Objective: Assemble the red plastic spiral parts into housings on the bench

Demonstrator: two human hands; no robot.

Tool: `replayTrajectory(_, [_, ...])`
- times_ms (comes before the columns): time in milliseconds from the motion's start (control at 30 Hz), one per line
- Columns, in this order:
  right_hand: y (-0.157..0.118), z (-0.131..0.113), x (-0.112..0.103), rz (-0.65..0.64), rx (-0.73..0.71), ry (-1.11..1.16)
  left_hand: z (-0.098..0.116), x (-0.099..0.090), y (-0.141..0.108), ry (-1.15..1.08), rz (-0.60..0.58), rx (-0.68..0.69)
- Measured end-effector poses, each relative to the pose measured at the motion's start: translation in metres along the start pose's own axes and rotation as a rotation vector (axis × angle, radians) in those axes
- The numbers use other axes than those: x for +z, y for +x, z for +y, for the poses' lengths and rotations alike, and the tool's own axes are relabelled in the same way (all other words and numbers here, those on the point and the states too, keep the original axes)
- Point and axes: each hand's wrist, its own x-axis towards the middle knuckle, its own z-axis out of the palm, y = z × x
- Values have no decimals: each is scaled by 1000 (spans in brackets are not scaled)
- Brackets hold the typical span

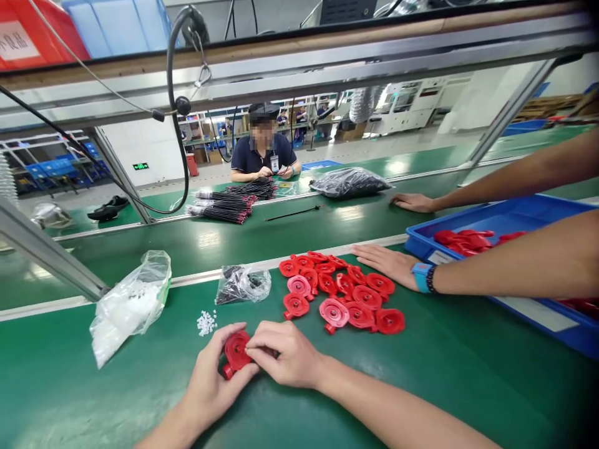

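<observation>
Near the front of the green bench, my left hand (213, 374) wraps thumb and fingers round a round red plastic part (236, 350) with a short spout. My right hand (285, 354) pinches thumb and forefinger together at the part's middle; whatever sits between those fingertips is hidden or too small to name. Just beyond lies a pile of small white pieces (206, 322). A spread of similar red plastic parts (360, 315), two of them pinker, covers the bench ahead of my right hand.
Left stands a clear bag of white pieces (133, 305); a small bag of dark bits (234, 287) lies mid-bench. At right, another person's arms (505, 255) reach past a blue bin (416, 240). Beyond are wire bundles (224, 206), a black bag (349, 182) and a seated person (262, 146).
</observation>
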Motion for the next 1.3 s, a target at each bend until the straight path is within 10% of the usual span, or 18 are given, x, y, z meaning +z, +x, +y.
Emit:
replayTrajectory(533, [-3, -6, 5, -84, -113, -127, -7, 1, -4, 65, 78, 297])
replayTrajectory(1000, [3, -29, -5, -340, -102, -83, -5, 5, -6, -233, 204, 53])
replayTrajectory(1300, [0, -15, -6, -299, 60, -239, 9, 7, 8, -275, -18, -288])
